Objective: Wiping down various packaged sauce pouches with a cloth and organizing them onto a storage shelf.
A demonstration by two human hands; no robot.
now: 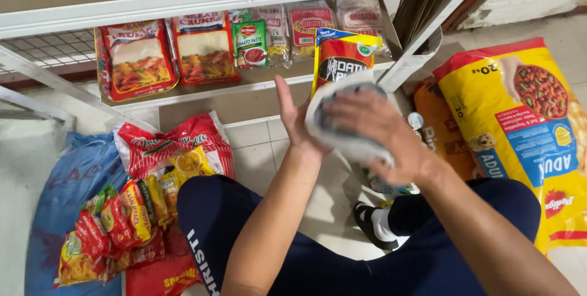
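Observation:
My left hand [292, 116] is raised with its palm flat against a yellow and red pouch [340, 58] that stands upright just in front of the low shelf. My right hand [373, 128] presses a white and grey cloth [345, 140] over the lower front of that pouch, covering most of it. The two hands sandwich the pouch between them. My knees in dark blue trousers are below.
The white metal shelf [244, 85] holds red breadcrumb bags [136, 58], a green tomato paste sachet [249, 42] and clear packets. A large yellow pet food sack [520, 131] lies right. Noodle packets [116, 229] and a red bag [177, 143] lie left on the tiles.

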